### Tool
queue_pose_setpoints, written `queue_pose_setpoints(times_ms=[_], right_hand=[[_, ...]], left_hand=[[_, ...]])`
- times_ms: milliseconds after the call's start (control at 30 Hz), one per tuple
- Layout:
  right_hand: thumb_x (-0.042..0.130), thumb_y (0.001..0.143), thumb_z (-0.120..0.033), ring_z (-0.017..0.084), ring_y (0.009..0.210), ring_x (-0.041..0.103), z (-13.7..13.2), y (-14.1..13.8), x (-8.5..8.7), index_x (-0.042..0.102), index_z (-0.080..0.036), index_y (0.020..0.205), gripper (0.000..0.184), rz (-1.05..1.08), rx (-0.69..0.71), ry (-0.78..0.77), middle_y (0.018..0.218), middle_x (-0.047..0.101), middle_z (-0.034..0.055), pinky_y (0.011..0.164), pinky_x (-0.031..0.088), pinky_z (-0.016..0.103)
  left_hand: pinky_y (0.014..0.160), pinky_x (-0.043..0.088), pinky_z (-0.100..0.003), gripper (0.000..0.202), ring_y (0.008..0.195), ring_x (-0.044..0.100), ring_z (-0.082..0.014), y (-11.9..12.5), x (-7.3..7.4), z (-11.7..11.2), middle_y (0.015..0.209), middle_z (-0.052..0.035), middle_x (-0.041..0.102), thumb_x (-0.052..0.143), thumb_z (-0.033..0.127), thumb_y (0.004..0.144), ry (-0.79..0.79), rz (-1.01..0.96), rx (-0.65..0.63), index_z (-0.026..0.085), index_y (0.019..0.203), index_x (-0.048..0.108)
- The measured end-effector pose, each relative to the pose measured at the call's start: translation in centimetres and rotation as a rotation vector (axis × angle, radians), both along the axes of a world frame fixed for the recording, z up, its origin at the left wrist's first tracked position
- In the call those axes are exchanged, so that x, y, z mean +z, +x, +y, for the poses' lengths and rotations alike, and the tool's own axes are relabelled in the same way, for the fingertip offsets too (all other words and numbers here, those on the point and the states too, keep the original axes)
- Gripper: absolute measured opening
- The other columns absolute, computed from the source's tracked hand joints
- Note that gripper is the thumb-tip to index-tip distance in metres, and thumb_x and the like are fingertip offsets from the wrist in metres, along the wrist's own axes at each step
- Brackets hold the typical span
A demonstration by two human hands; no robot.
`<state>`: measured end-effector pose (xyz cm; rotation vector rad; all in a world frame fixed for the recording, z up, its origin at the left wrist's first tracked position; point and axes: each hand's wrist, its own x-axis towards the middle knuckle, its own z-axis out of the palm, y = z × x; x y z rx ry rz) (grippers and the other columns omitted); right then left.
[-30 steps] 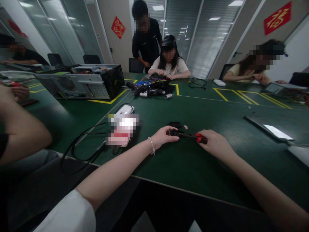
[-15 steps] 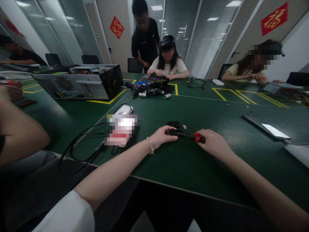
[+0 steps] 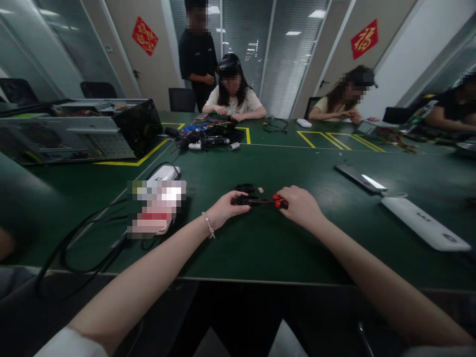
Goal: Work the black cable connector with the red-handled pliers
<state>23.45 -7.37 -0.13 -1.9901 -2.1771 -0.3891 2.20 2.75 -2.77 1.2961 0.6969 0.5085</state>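
Observation:
Over the near part of the green table, my right hand is closed round the red-and-black handle of what looks like a screwdriver. Its dark shaft points left toward a small black part, which my left hand pinches between thumb and fingers. The shaft's tip meets or overlaps that part; the exact contact is too small to make out. Just behind my left hand lies another black piece, with a small beige scrap beside it.
White power banks lie left and right, the left one beside a blurred pink item and black cables. A phone is at right. Behind are a computer case, a tool pile and several people.
The view has swung to the right, so the table and things sit further left in the picture. Both hands keep their hold on the screwdriver and the black part.

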Motion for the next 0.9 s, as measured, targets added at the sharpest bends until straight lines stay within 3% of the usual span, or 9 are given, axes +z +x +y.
queue_pose_setpoints(times_ms=[333,633,900], right_hand=[[0.053,0.072,-0.024,0.016,0.074,0.051,0.13,-0.26,-0.46,0.058,-0.019,0.085,0.014,0.12,-0.052,-0.068,0.081,0.061,0.0035,0.064,0.041,0.029],[0.053,0.072,-0.023,0.018,0.077,0.051,-0.26,-0.18,0.25,0.057,-0.018,0.087,0.016,0.038,-0.015,0.011,0.085,0.061,0.0054,0.066,0.041,0.031],[0.052,0.072,-0.024,0.016,0.072,0.051,-0.03,-0.04,-0.14,0.057,-0.018,0.082,0.012,0.134,-0.053,-0.034,0.079,0.06,0.0038,0.063,0.041,0.029]], left_hand=[[0.091,0.045,-0.037,0.045,0.092,0.057,-0.0142,-0.42,0.16,0.42,0.1,-0.0048,0.056,0.07,0.016,0.064,-0.013,0.043,-0.021,0.019,0.106,0.055],[0.091,0.044,-0.037,0.044,0.091,0.058,-0.0136,-0.19,-0.03,0.34,0.1,-0.0047,0.058,0.07,0.015,0.064,0.001,0.02,-0.02,0.02,0.105,0.055],[0.092,0.043,-0.036,0.044,0.092,0.058,-0.0137,0.28,0.02,0.27,0.101,-0.004,0.059,0.069,0.013,0.064,0.018,-0.042,-0.016,0.018,0.105,0.055]])
